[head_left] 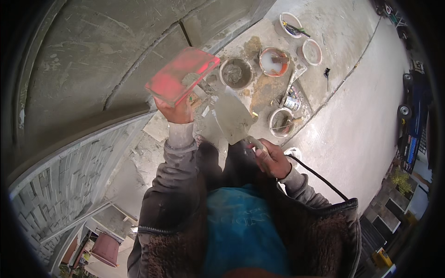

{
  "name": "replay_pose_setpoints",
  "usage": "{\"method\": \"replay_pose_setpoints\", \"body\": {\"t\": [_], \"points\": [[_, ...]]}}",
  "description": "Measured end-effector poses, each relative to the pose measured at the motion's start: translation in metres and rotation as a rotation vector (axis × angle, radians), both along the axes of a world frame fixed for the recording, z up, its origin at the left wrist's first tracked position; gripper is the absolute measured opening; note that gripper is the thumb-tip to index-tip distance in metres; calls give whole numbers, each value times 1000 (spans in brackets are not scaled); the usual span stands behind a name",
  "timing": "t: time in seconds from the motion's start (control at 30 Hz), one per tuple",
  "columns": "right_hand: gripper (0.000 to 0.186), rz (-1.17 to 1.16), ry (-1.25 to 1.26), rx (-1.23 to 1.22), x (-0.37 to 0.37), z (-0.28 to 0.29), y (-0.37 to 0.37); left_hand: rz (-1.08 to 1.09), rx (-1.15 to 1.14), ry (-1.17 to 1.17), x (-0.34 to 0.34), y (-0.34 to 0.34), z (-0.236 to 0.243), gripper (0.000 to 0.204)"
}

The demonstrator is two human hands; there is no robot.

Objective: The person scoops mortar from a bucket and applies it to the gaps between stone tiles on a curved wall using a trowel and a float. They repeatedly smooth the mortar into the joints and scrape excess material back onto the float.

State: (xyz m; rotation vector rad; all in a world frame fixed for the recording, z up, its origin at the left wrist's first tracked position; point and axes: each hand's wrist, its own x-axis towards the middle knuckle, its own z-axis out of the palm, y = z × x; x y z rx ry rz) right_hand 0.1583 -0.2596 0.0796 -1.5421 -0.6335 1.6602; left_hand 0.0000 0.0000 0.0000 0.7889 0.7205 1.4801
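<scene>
My left hand (175, 112) is closed around the underside of a red plastering hawk (174, 78), held up near the grey wall. Grey mortar smears its top, and a small lump sits toward its right end. The hawk hides most of its handle. In my right hand (274, 161) is the handle of a wide-bladed trowel (233, 116). Its flat blade, coated in grey, points up and left over the ground in front of my legs. The trowel and the hawk are apart. Just beyond them stands a bucket (249, 81) containing grey mortar.
The plastered wall (92, 55) runs along the left, above stone cladding (69, 194). An orange-rimmed bucket (262, 54) of cloudy water, a bucket (280, 24) with tools, a pale bucket (305, 52) and another bucket (270, 124) stand ahead to the right. A dark vehicle (419, 104) is at far right.
</scene>
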Motion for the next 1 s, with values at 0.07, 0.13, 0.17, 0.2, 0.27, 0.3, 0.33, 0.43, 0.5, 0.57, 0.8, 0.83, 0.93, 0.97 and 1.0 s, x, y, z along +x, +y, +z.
{"method": "replay_pose_setpoints", "body": {"t": [0.07,0.13,0.17,0.2,0.27,0.3,0.33,0.43,0.5,0.57,0.8,0.83,0.93,0.97,1.0], "points": [[47,-1,-708,515,-17,34,10,19,13,-4,-22,-2,45,71],[63,9,-1144,693,-35,72,19,55,14,-14,-46,-16,81,71],[62,-29,-1006,676,-40,79,32,91,37,-35,-53,-22,100,72],[61,-63,-877,655,-48,79,48,118,57,-65,-58,-26,114,72],[59,-127,-892,733,-72,85,77,130,147,-61,-73,-39,144,70],[58,-175,-1033,838,-88,84,92,138,187,-48,-79,-43,155,69],[57,-226,-1171,941,-102,89,101,163,231,0,-84,-45,164,68],[55,-143,-1193,953,-141,109,107,263,305,44,-109,-51,175,65],[53,-44,-1135,925,-159,109,99,310,333,-75,-127,-57,185,65],[51,-3,-1076,925,-168,99,87,337,340,-17,-146,-57,199,65],[49,205,-1242,954,-141,92,25,311,381,-48,-215,-48,207,61],[48,204,-1256,993,-132,88,24,252,375,-74,-227,-49,211,62],[49,158,-1309,1098,-102,101,33,109,395,-138,-259,-47,211,66],[50,120,-1331,1134,-97,110,39,88,443,-150,-267,-41,209,68],[53,132,-1390,1129,-97,122,42,72,487,-163,-275,-35,206,69]]}}
